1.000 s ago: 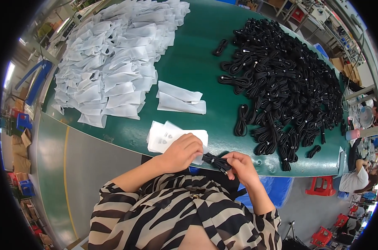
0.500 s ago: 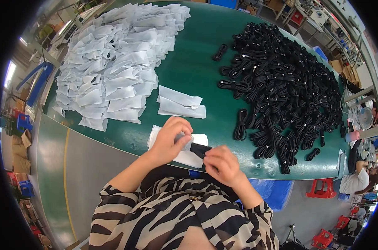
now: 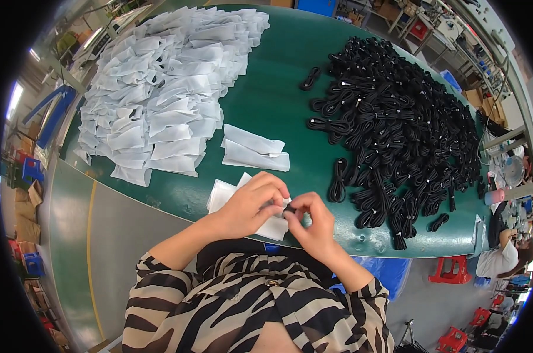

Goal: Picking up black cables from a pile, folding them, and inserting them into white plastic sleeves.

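Close to the table's near edge, both my hands meet over a stack of flat white bags. My left hand is closed in a pinch on a whitish translucent bag, mostly hidden behind its fingers. Thumb and fingers of my right hand pinch the end of a black cable bundle at the bag's mouth. Only a short dark piece of that cable shows; the rest is hidden by the bag and my left hand. Just beyond my hands lie two filled-looking white bags side by side.
A broad heap of white bags covers the table's left side. On the right spreads a large pile of coiled black cables, with single bundles at its edge. The green table curves around me. A red stool and another person are at right.
My hands have come closer together, the right one moving up against the left. Less of the black cable bundle shows between them, with more of it inside the bag.
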The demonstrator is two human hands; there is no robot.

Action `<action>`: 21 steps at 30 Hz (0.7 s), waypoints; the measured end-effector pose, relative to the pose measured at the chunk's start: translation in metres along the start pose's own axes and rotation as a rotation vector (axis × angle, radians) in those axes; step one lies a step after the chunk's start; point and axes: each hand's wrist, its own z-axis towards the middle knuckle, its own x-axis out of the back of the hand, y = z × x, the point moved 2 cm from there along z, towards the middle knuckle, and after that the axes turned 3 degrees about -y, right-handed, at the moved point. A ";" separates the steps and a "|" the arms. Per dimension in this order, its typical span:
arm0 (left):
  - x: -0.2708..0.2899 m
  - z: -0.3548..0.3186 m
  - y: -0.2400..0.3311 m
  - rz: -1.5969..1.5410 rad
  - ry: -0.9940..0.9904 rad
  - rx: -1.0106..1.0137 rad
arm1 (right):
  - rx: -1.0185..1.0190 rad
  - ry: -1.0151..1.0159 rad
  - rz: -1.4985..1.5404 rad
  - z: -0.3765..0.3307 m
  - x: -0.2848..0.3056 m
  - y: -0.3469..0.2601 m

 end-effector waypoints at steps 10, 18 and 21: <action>-0.002 0.010 -0.017 -0.495 0.138 0.156 | -0.072 0.145 0.077 0.018 -0.007 -0.011; -0.009 0.018 -0.019 -0.620 0.161 0.070 | 0.322 0.217 -0.363 0.037 0.004 -0.011; -0.008 0.013 -0.015 -0.502 -0.001 0.132 | 0.338 0.249 -0.369 0.039 0.014 -0.007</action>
